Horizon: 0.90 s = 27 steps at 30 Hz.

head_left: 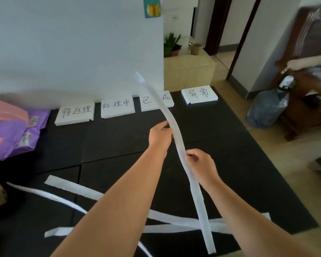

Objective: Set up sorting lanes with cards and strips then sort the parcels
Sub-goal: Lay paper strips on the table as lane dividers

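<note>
1. Now we hold one long white strip [198,201] in both hands above the black mat [230,145].
2. Our left hand [160,133] pinches the strip farther up, thumb and fingertips closed on its edge.
3. Our right hand [200,161] grips it lower down, fingers curled round it.
4. Beyond the left hand, the strip curves up and away, and its far end stands in the air in front of the white wall. Its near end slants down over the mat, and we cannot tell whether it touches.
5. Four white cards with handwritten characters lie in a row along the mat's far edge: first card [74,114], second card [117,107], third card [152,102] and fourth card [199,94]. The raised strip crosses our view of the third one.
6. Several loose strips [74,188] lie on the near part of the mat, some crossing each other under our forearms.
7. Purple and pink parcels [17,134] sit piled at the mat's left edge, near the first card.
8. On the tiled floor to the right, off the mat, stands a blue water jug [267,108].
</note>
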{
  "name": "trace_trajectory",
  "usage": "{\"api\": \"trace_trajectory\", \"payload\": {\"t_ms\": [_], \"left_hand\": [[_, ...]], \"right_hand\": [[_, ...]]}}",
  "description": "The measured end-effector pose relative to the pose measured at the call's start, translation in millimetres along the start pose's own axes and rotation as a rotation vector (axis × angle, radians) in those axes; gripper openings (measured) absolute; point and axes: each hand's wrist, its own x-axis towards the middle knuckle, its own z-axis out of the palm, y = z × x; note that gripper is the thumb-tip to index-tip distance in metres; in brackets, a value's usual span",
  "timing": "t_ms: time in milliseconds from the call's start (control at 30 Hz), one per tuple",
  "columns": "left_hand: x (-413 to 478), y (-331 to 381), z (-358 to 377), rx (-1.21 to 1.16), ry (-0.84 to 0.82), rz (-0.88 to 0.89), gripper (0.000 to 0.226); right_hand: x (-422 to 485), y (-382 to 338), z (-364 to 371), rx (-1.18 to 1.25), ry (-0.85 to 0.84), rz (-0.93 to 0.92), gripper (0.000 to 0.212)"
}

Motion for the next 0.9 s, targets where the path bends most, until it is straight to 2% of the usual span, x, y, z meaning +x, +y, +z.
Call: {"api": "trace_trajectory", "payload": {"t_ms": [167, 400, 600, 733, 900], "left_hand": [[21, 12, 71, 0.075, -0.053, -0.027, 0.051], [52, 8, 135, 0.142, -0.086, -0.048, 0.037], [81, -15, 155, 0.247, -0.203, -0.186, 0.041], [92, -32, 162, 0.28, -0.199, -0.267, 0.046], [104, -46, 157, 0.463, -0.209, -0.204, 0.047]], "right_hand": [[46, 33, -37, 0.031, 0.021, 0.038, 0.028], [94, 71, -56, 0.003, 0.027, 0.081, 0.029], [118, 90, -47, -0.022, -0.016, 0.144, 0.03], [124, 101, -39, -0.052, -0.066, 0.179, 0.03], [133, 111, -33, -0.079, -0.116, 0.207, 0.032]]}}
